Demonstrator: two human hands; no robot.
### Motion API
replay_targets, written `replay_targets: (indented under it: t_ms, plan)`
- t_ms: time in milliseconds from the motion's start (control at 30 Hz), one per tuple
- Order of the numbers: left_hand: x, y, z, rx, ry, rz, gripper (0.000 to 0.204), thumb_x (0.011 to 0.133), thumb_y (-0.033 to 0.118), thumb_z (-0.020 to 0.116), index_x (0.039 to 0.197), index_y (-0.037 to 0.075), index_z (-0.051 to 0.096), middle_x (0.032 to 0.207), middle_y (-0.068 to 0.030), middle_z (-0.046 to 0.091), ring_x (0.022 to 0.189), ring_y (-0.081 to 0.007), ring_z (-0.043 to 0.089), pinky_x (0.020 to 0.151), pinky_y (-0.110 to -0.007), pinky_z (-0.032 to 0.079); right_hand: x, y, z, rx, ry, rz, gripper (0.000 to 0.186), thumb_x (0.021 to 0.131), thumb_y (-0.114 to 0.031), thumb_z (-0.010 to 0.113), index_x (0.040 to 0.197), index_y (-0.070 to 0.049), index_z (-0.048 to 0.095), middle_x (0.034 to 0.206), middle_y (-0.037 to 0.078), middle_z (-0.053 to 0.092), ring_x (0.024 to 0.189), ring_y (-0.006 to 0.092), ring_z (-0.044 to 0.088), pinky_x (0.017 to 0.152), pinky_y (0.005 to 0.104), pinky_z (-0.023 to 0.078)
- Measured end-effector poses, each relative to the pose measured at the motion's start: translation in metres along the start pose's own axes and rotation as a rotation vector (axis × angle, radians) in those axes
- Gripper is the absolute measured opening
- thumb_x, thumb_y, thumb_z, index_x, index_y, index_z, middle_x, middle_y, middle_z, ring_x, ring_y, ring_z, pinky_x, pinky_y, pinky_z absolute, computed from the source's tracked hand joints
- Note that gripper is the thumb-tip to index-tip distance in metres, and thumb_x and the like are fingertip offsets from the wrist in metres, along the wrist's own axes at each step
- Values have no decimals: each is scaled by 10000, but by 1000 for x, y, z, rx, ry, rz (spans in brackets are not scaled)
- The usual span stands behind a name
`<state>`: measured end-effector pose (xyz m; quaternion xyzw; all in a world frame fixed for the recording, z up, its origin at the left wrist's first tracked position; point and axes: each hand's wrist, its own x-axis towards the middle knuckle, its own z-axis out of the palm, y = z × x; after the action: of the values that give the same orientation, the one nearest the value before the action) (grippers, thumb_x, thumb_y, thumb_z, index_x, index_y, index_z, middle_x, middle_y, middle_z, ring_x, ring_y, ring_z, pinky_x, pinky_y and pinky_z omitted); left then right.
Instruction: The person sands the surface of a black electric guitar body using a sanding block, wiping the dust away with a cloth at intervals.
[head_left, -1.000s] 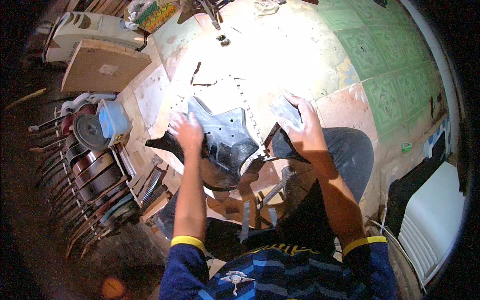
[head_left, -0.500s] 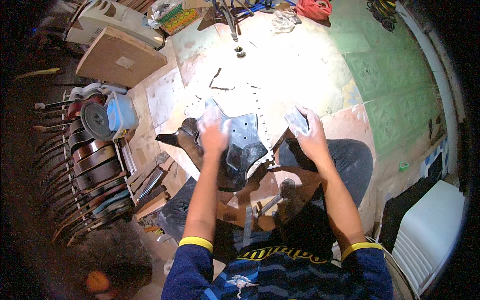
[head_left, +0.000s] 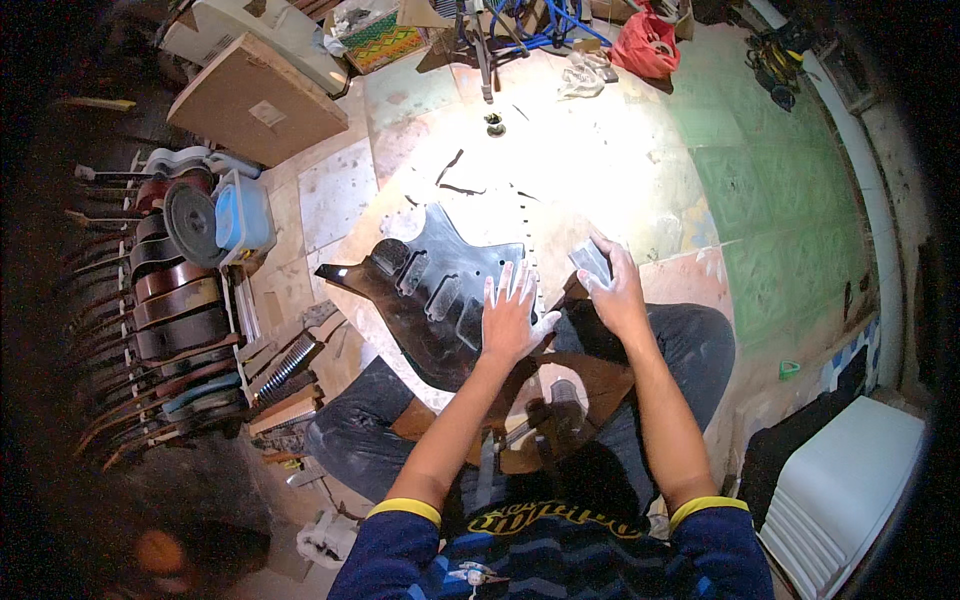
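A black electric guitar body (head_left: 408, 325) with cut-out cavities and a pointed horn lies flat before me, its surface dulled in places by pale dust. My left hand (head_left: 510, 322) rests on its right part, fingers spread and holding nothing. Just beyond the body's right edge, my right hand (head_left: 622, 296) grips a flat grey sanding block (head_left: 590, 261) between thumb and fingers. Whitish dust coats both hands. The block is clear of the guitar body.
Several guitars (head_left: 180, 305) stand in a rack at the left, beside a blue plastic tub (head_left: 243, 222). A brown board (head_left: 255, 105) leans at the far left. Far off lies a red bag (head_left: 645, 47); a white ridged case (head_left: 850, 480) stands at near right.
My left hand has moved right across the guitar body, uncovering its cavities, and now lies spread on it. The right hand still holds the sanding block. The view has shifted slightly.
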<state>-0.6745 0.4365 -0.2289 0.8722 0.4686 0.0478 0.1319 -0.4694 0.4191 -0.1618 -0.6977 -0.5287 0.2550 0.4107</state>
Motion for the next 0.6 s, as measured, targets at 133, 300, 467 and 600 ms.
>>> replay_targets:
  t_ms: [133, 300, 467, 600]
  plan:
    - [-1, -26, 1, -38, 124, -63, 899, 904, 625, 609, 1563, 55, 387, 1645, -153, 341, 1547, -346, 247, 1243, -587, 151, -1, 1, 1, -25, 2, 21, 523, 842, -35, 740, 1336, 25, 578, 1291, 208, 620, 1216, 305, 595, 1080, 386, 433]
    - [0, -31, -11, 17, 105, -172, 886, 866, 662, 639, 1550, 134, 442, 1651, -190, 308, 1547, -376, 228, 1229, -617, 158, -2, 16, 5, -17, 0, 45, 533, 842, -26, 741, 1347, 23, 576, 1262, 198, 625, 1190, 301, 601, 1068, 384, 441]
    - [-1, -27, -24, -1, 57, -110, 853, 817, 675, 683, 1532, 255, 484, 1652, -200, 300, 1544, -423, 205, 1214, -658, 147, -3, 24, 5, -30, -11, 31, 576, 831, -111, 763, 1371, -41, 575, 1281, 212, 622, 1196, 397, 556, 1069, 460, 421]
    - [5, -50, -20, -11, 117, -251, 845, 834, 687, 668, 1535, 255, 478, 1662, -199, 283, 1545, -425, 201, 1221, -647, 134, -3, 14, 8, -34, -54, 61, 575, 831, -113, 766, 1369, -42, 577, 1262, 212, 628, 1184, 401, 556, 1069, 459, 422]
